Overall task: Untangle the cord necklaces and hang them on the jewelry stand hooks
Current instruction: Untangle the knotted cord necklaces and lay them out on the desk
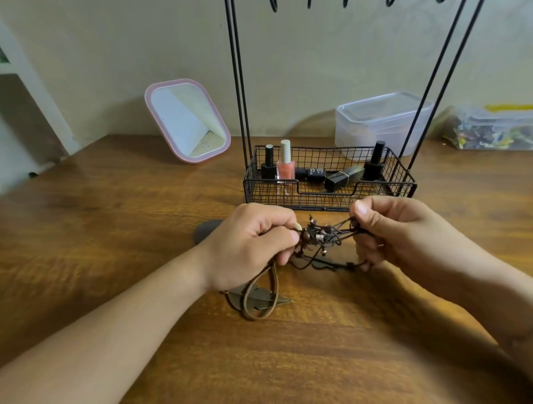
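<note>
A tangle of dark brown cord necklaces with small beads point(320, 238) is stretched just above the wooden table, in front of the jewelry stand. My left hand point(253, 242) pinches its left end at a brown bead. My right hand point(386, 230) grips several cords at the right end. A lighter brown cord loop point(259, 294) hangs from my left hand onto a bronze leaf pendant point(259, 301) lying on the table. The black wire jewelry stand point(239, 86) rises behind, and only the tips of its hooks point(308, 3) show at the top edge.
The stand's wire basket point(328, 199) holds several nail polish bottles. A pink-framed mirror point(187, 121) leans at the back left. A clear plastic box point(380, 121) and a bag of small items point(490, 129) sit at the back right. A dark oval object point(206, 229) lies beside my left hand.
</note>
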`<state>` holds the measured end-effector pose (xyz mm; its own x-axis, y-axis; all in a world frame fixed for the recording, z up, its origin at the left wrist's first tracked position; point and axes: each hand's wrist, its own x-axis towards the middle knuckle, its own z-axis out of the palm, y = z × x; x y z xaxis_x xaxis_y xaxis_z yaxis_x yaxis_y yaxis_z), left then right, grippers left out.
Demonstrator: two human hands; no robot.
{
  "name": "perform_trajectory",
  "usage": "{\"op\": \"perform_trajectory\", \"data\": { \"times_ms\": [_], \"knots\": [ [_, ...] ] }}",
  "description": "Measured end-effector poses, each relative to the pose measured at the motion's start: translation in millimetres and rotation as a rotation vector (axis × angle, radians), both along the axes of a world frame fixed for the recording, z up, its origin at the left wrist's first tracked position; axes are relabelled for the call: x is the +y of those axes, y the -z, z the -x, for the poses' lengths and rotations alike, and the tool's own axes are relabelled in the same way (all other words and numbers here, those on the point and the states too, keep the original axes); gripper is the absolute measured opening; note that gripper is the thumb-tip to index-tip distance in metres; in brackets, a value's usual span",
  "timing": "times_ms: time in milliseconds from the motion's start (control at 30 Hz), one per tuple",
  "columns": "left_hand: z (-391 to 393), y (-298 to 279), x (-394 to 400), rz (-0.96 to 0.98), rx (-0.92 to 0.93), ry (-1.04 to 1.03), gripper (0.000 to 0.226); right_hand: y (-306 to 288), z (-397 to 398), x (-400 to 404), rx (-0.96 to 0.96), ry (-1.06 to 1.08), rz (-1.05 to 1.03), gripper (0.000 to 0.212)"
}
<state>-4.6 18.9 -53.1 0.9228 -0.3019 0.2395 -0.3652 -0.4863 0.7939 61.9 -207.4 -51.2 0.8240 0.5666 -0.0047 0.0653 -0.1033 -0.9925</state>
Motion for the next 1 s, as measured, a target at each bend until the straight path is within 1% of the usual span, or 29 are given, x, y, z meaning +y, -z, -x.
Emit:
{"op": "perform_trajectory", "data": {
  "times_ms": [67,133,200,300,333,433,500,533,600,667,700,733,800,833,900,967,1000],
  "knots": [
    [-2,0,2,0.038,0.000,0.016,0.036,-2,2,1,-0.022,0.000,0.049,0.028],
    [-3,0,5,0.099,0.009,0.016,0.029,-5,4,-1,-0.090,0.010,0.084,0.026],
    [-5,0,10,0.136,0.012,0.005,0.024,-11,5,-4,-0.215,-0.008,0.128,0.027],
    [-4,-3,15,0.070,-0.040,-0.050,0.022,-17,5,-10,-0.466,-0.021,0.287,0.031],
    [-4,-4,16,0.053,-0.060,-0.071,0.022,-18,5,-12,-0.499,0.005,0.297,0.033],
    [-3,-9,18,0.045,-0.118,-0.174,0.019,-20,2,-18,-0.549,0.017,0.258,0.025],
    [-4,-10,20,0.087,-0.121,-0.253,0.019,-23,2,-21,-0.527,-0.059,0.248,0.025],
    [-4,-10,21,0.098,-0.120,-0.279,0.018,-25,2,-23,-0.522,-0.107,0.278,0.027],
    [-5,-10,21,0.068,-0.115,-0.311,0.015,-27,-1,-26,-0.502,-0.212,0.315,0.022],
    [-5,-8,20,-0.005,-0.131,-0.337,0.010,-28,-4,-30,-0.455,-0.295,0.236,0.011],
    [-4,-8,19,-0.055,-0.161,-0.357,0.009,-28,-5,-33,-0.430,-0.326,0.160,0.011],
    [-3,-7,18,-0.102,-0.199,-0.377,0.008,-28,-7,-35,-0.388,-0.349,0.054,0.013],
    [-2,-9,17,-0.137,-0.246,-0.403,0.010,-27,-8,-36,-0.298,-0.407,-0.175,0.006],
    [-3,-10,17,-0.124,-0.241,-0.410,0.013,-26,-10,-37,-0.280,-0.424,-0.238,0.010],
    [-4,-13,20,-0.038,-0.185,-0.422,0.020,-23,-16,-39,-0.316,-0.413,-0.256,0.014],
    [-6,-14,23,0.093,-0.115,-0.427,0.023,-21,-21,-40,-0.356,-0.371,-0.270,0.006],
    [-6,-15,23,0.164,-0.079,-0.419,0.025,-22,-21,-40,-0.303,-0.352,-0.321,0.004]
  ]
}}
